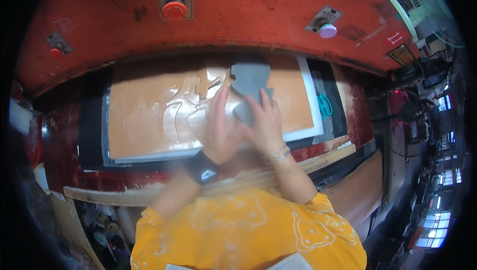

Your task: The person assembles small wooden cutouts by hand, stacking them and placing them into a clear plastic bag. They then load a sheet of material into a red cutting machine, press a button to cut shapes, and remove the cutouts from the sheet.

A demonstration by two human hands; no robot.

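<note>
A flat grey piece with a curvy outline (252,77) lies on a tan sheet (290,103), its far end close to the orange machine. My right hand (264,125) rests against its near right part, with fingers stretched forward over it and a bracelet on the wrist. My left hand (221,128), with a black wristband, is beside the piece's left edge. Its fingers are straight and blurred; whether they touch the piece is unclear. Left of the hands, the sheet bears several curved cut outlines (171,123) and a shiny surface.
The orange machine front (238,19) spans the far side, with a red button (174,9) and a pale purple knob (327,30). Under the tan sheet are a white sheet (312,96) and black mat (92,136). Teal scissors handles (325,106) lie right. A wooden strip (124,196) edges the table.
</note>
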